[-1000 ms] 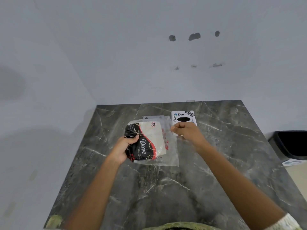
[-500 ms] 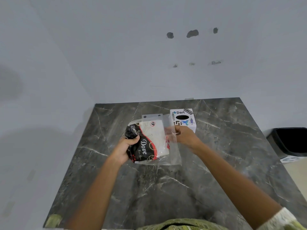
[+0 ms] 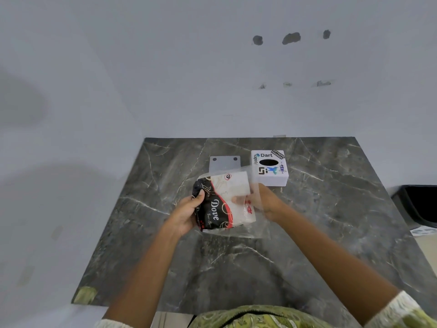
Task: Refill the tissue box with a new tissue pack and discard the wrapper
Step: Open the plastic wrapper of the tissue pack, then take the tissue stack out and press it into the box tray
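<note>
A tissue pack (image 3: 222, 202) in a black, red and white "Dove" wrapper is held above the dark marble table (image 3: 331, 221). My left hand (image 3: 189, 211) grips its black left end. My right hand (image 3: 262, 202) is at the pack's right end, its fingers inside the clear open end of the wrapper (image 3: 257, 223) on the white tissues. Behind the pack stands the white tissue box (image 3: 269, 170), stickered, with a dark oval slot on top. A flat grey panel (image 3: 224, 163) with two holes lies to the box's left.
A black bin (image 3: 418, 204) stands on the floor beyond the table's right edge. Pale walls close the back and left sides. The near half of the table holds only my forearms.
My right hand has moved left from the wrapper's top right corner into its open clear end. The pack is held slightly nearer to me. The box now shows fully.
</note>
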